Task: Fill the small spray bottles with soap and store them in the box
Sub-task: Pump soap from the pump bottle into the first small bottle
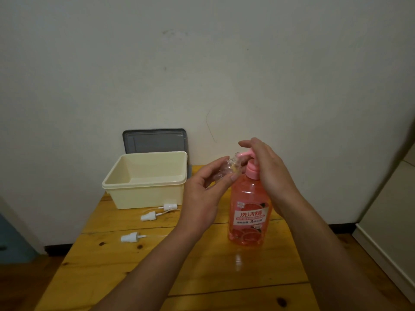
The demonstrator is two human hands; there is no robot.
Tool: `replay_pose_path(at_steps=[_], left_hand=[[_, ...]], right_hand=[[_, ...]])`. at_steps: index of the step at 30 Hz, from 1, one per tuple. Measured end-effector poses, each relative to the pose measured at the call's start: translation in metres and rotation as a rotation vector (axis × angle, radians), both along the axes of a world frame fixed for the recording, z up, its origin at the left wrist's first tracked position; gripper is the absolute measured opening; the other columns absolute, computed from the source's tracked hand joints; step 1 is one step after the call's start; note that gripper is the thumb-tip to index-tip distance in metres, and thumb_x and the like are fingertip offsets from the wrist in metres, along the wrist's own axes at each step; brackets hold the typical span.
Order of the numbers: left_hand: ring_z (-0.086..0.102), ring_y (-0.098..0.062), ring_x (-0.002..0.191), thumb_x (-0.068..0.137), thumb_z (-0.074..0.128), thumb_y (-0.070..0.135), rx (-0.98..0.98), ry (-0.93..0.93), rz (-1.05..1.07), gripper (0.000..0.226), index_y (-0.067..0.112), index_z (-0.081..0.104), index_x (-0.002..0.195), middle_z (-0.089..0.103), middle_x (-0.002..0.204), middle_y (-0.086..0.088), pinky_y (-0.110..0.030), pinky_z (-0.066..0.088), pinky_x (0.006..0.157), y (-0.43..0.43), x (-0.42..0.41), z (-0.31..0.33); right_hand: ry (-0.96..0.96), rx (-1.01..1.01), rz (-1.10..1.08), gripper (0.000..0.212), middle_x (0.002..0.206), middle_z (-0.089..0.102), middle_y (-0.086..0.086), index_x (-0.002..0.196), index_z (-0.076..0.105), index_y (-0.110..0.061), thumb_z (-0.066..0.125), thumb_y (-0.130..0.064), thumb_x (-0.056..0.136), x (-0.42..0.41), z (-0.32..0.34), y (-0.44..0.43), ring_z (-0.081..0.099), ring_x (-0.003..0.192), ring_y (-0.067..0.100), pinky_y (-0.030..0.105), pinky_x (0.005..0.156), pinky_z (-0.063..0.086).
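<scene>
My left hand (207,191) grips a small clear spray bottle (225,170), tilted, with its open neck right under the pink spout of the soap pump. My right hand (267,169) rests on top of the pump head of the pink soap bottle (248,212), fingers fairly straight. The soap bottle stands upright on the wooden table (202,277). An open cream box (146,180) sits at the table's back left, empty as far as I can see. Three white spray caps (148,216) (169,206) (130,237) with thin tubes lie in front of the box.
A grey lid (155,140) leans against the wall behind the box. The wall is close behind the table. A pale cabinet edge (393,209) stands at the right, and the floor drops away on both sides of the table.
</scene>
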State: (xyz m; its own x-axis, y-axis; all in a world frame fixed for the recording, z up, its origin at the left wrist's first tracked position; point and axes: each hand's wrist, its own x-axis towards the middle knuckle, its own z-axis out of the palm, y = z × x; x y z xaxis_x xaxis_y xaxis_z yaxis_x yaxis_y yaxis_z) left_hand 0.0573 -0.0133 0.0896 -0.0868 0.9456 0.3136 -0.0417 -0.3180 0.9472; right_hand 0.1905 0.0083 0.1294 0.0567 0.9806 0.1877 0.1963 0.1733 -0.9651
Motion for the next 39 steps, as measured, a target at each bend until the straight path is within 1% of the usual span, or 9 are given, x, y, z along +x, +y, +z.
replay_pose_path(at_steps=[4, 8, 11, 15, 21, 26, 30, 34, 39], left_hand=[[0.066, -0.005, 0.105, 0.08, 0.073, 0.015, -0.005, -0.002, -0.001, 0.038, 0.027, 0.066, 0.116, 0.071, 0.113, 0.003, -0.023, 0.056, 0.088, 0.0, 0.0, -0.003], [0.065, -0.003, 0.105, 0.08, 0.074, 0.015, -0.011, -0.004, -0.006, 0.039, 0.025, 0.066, 0.117, 0.071, 0.114, 0.004, -0.022, 0.055, 0.088, -0.001, -0.001, -0.003], [0.065, 0.002, 0.102, 0.08, 0.074, 0.015, -0.007, -0.013, -0.016, 0.039, 0.027, 0.065, 0.116, 0.07, 0.112, 0.007, -0.016, 0.054, 0.084, -0.001, -0.002, -0.002], [0.066, 0.0, 0.102, 0.08, 0.074, 0.014, -0.01, -0.04, -0.039, 0.039, 0.025, 0.065, 0.116, 0.071, 0.112, 0.007, -0.017, 0.054, 0.085, 0.002, -0.001, -0.002], [0.066, -0.001, 0.103, 0.08, 0.074, 0.015, -0.002, -0.04, -0.057, 0.038, 0.028, 0.065, 0.116, 0.071, 0.11, 0.007, -0.022, 0.055, 0.088, 0.005, -0.003, -0.006], [0.066, -0.003, 0.105, 0.081, 0.073, 0.013, -0.003, -0.055, -0.07, 0.04, 0.024, 0.065, 0.118, 0.071, 0.113, 0.004, -0.023, 0.054, 0.09, 0.005, -0.003, -0.007], [0.064, -0.001, 0.106, 0.081, 0.073, 0.018, -0.002, -0.038, -0.066, 0.041, 0.026, 0.064, 0.12, 0.07, 0.116, 0.006, -0.022, 0.054, 0.09, 0.006, -0.003, -0.005], [0.064, 0.0, 0.105, 0.082, 0.072, 0.016, 0.006, -0.024, -0.08, 0.04, 0.03, 0.063, 0.118, 0.069, 0.114, 0.008, -0.022, 0.054, 0.089, 0.008, -0.004, -0.005], [0.063, -0.001, 0.108, 0.081, 0.073, 0.015, 0.01, -0.016, -0.098, 0.045, 0.026, 0.062, 0.123, 0.067, 0.116, 0.007, -0.021, 0.053, 0.09, 0.011, -0.006, -0.007]], right_hand=[[-0.024, 0.023, 0.009, 0.034, 0.099, 0.065, -0.009, 0.122, 0.059, -0.031, 0.034, -0.04, 0.101, 0.001, -0.001, 0.0, 0.063, 0.086, 0.004, 0.023, 0.066, 0.049], [-0.028, 0.046, -0.006, 0.032, 0.092, 0.066, -0.012, 0.122, 0.059, -0.029, 0.035, -0.035, 0.101, 0.0, -0.001, 0.0, 0.063, 0.071, -0.007, 0.011, 0.056, 0.048], [-0.065, 0.037, -0.019, 0.034, 0.093, 0.064, -0.015, 0.122, 0.059, -0.031, 0.032, -0.038, 0.102, -0.003, -0.001, 0.0, 0.061, 0.074, -0.008, 0.015, 0.061, 0.045], [-0.072, 0.038, -0.027, 0.037, 0.1, 0.06, -0.016, 0.125, 0.058, -0.031, 0.029, -0.039, 0.102, -0.003, 0.0, 0.001, 0.058, 0.09, 0.0, 0.025, 0.072, 0.047], [-0.05, 0.056, -0.044, 0.034, 0.097, 0.059, -0.022, 0.125, 0.058, -0.031, 0.033, -0.034, 0.103, -0.002, -0.001, 0.001, 0.059, 0.073, -0.016, 0.018, 0.064, 0.043], [-0.073, 0.053, -0.061, 0.035, 0.09, 0.059, -0.024, 0.12, 0.06, -0.031, 0.031, -0.034, 0.102, -0.003, -0.003, 0.002, 0.057, 0.07, -0.021, 0.012, 0.057, 0.045], [-0.022, 0.015, -0.063, 0.038, 0.098, 0.068, -0.011, 0.115, 0.064, -0.035, 0.03, -0.045, 0.1, -0.004, -0.004, 0.005, 0.065, 0.076, -0.006, 0.027, 0.069, 0.047], [0.038, -0.007, -0.064, 0.049, 0.094, 0.072, -0.005, 0.116, 0.065, -0.035, 0.024, -0.057, 0.099, -0.004, -0.006, 0.007, 0.069, 0.079, 0.001, 0.029, 0.073, 0.051], [0.003, 0.017, -0.078, 0.041, 0.095, 0.07, -0.007, 0.117, 0.064, -0.035, 0.028, -0.045, 0.101, -0.004, -0.006, 0.007, 0.067, 0.076, -0.001, 0.03, 0.071, 0.049]])
